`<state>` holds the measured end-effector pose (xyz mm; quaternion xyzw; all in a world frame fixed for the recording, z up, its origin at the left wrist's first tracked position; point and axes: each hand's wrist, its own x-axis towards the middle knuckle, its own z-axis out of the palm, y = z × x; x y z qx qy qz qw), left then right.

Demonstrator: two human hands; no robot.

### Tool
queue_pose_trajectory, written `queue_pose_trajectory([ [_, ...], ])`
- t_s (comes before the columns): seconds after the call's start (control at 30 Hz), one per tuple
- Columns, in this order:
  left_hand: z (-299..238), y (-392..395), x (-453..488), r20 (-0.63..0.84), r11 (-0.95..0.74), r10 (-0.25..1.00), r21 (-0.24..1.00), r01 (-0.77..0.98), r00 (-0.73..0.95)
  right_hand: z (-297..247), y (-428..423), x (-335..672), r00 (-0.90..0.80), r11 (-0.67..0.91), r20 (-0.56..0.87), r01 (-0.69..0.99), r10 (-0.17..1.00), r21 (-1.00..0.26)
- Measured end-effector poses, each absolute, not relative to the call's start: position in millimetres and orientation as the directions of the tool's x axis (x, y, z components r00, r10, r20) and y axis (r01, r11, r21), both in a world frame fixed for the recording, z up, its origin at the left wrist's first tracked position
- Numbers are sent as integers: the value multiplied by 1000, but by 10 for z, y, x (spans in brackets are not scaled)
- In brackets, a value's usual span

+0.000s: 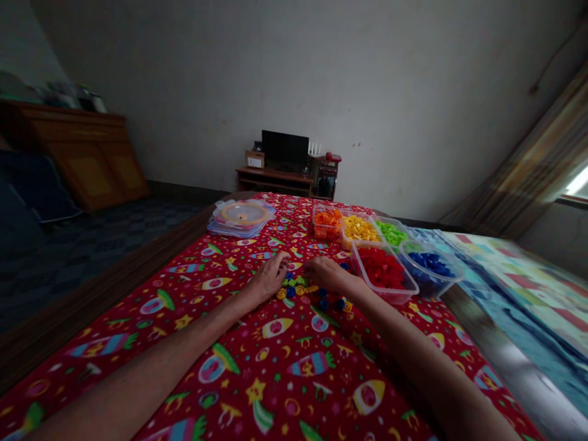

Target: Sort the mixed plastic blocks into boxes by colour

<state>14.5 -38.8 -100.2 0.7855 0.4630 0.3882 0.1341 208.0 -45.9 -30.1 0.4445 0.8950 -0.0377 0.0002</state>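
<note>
Both my forearms stretch forward over a red patterned tablecloth (275, 367). My left hand (271, 277) rests on the cloth with its fingers curled down, beside a small cluster of loose yellow, green and blue pieces (307, 293). My right hand (327, 273) lies just right of that cluster, fingers bent toward it. What either hand holds, if anything, is too small and dim to make out.
Tubs of sorted pieces stand to the right: orange (327, 223), yellow (361, 229), green (392, 233), red (383, 271) and blue (430, 264). A stack of clear lids (241, 217) lies at the far left. A bed with a patterned sheet (528, 288) adjoins on the right.
</note>
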Motion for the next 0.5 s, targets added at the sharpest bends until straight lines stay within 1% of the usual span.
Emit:
queue_pose_trajectory([
  [0.07,-998,-383,142,489,-543,827,565,621,278,-313,-501,2103,-611,610,-15,792,792,-32],
  [0.2,-979,-383,142,493,-552,820,549,628,290,-303,-634,2112,-659,650,43,749,751,129],
  [0.27,-966,-389,145,496,-557,816,538,633,297,-315,-665,2110,-666,651,56,741,744,164],
  [0.37,-941,-406,152,483,-551,821,525,649,305,-363,-607,2120,-614,604,58,786,787,131],
  [0.5,-912,-430,162,467,-545,826,516,661,316,-398,-440,2197,-564,565,21,825,825,-20],
])
